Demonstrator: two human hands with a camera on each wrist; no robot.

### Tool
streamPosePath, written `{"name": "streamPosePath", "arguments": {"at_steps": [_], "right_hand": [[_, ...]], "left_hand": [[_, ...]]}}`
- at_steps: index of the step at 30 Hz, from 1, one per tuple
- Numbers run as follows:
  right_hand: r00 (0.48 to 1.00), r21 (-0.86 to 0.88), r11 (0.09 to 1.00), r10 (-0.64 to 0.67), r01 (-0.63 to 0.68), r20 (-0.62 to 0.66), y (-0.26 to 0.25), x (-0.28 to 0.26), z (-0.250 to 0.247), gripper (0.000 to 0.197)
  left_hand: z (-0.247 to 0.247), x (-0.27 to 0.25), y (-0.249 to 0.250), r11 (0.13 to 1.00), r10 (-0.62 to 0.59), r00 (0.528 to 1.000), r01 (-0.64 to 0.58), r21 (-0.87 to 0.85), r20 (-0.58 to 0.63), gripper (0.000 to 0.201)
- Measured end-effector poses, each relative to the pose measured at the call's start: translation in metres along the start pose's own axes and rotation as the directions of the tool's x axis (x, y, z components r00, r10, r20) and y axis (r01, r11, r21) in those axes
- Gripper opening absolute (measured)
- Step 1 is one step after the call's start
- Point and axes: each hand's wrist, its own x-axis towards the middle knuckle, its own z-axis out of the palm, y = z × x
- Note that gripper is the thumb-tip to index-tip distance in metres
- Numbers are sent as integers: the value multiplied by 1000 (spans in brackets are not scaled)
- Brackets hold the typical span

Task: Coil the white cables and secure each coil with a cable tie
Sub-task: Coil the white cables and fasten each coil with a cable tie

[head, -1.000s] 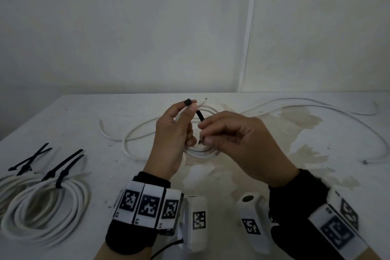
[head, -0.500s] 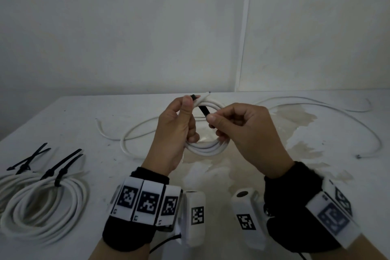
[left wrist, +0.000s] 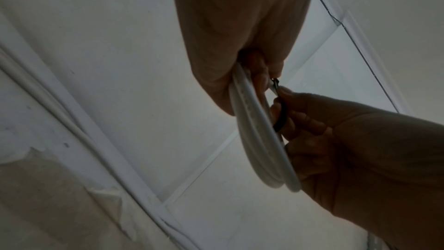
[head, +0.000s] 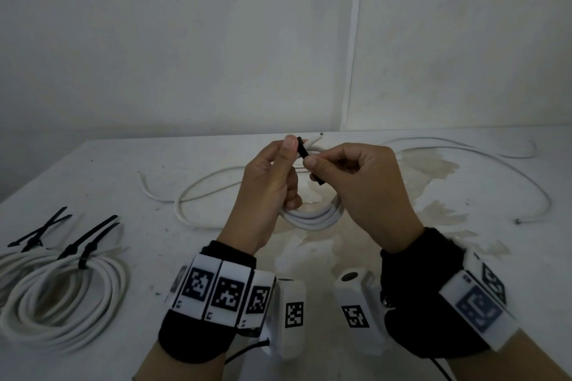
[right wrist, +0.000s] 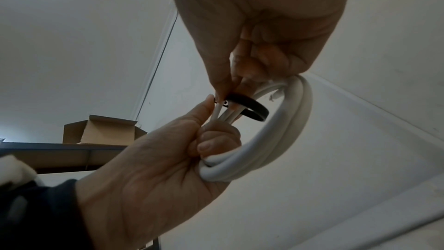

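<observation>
I hold a small white cable coil [head: 312, 218] upright above the table [head: 93, 170]. My left hand [head: 292, 145] grips the coil's top strands, its thumb pressing near the head of a black cable tie [head: 304, 152]. My right hand [head: 310, 161] pinches the tie's strap just below that. In the right wrist view the tie [right wrist: 250, 105] forms a loose loop round the coil's strands [right wrist: 288, 130], held between the right hand [right wrist: 224, 92] and the left hand [right wrist: 209, 102]. The left wrist view shows the coil [left wrist: 259, 140] edge-on with the tie [left wrist: 281, 119] beside it.
Two tied coils [head: 62, 297] [head: 12, 260] with black tie tails lie at the table's left. Loose white cables run behind my hands [head: 216, 182] and along the far right [head: 464, 145]. A cardboard box [right wrist: 103, 130] stands on a shelf off the table.
Both hands have risen with the coil. My right hand has slid up the tie strap toward the left thumb, leaving a short tail below its fingers.
</observation>
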Motion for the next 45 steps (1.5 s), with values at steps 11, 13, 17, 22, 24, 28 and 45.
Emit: {"name": "streamPosePath", "arguments": {"at_steps": [11,13,17,22,24,28,45], "right_hand": [[998,104,993,54,-52,-20,-2,0,3,14],[998,120,991,61,-58,-21,-2,1,2,15],[998,108,993,55,-53,-14,-1,2,-1,15],[999,118,992,38,-36,-17,-2,1,-1,13],[1000,105,994,6,-4,-23,-3,0,0,13],[999,42,998,-37,37,8,-2,0,0,13],[983,-79,986,-134,144,124,-14,-2,-10,7]], "left_hand": [[-2,1,0,1000,27,999,-27,12,-37,31],[-2,1,-1,1000,25,999,-25,12,-43,34],[1,-1,-4,999,21,999,-20,28,-39,30],[3,-1,-2,998,40,998,-37,57,-53,26],[4,-2,-2,996,54,997,-50,70,-51,25],[3,-3,1,993,79,995,-73,97,-65,20],[10,-7,4,987,115,992,-107,119,-60,53]]}}
